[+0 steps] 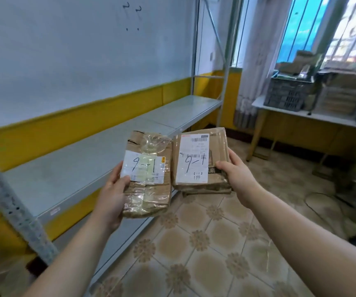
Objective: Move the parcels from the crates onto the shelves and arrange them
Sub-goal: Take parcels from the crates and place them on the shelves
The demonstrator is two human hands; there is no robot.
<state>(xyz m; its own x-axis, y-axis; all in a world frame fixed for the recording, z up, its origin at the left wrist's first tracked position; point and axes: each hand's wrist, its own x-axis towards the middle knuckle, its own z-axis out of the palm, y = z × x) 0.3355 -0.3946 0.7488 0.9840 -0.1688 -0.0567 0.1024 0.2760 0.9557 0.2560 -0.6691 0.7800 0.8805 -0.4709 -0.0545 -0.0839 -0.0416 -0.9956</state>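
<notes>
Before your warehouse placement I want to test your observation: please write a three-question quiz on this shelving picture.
1. True or false: the left hand holds the tape-wrapped brown cardboard parcel.
2. Fill in: the white label on the flat brown cardboard parcel in the right hand has ___ handwritten on it.
3. Where does the dark slatted plastic crate stand?
A. on the floor tiles
B. on the white table by the window
C. on a grey metal shelf

Key: 1 true; 2 "9-1"; 3 B.
</notes>
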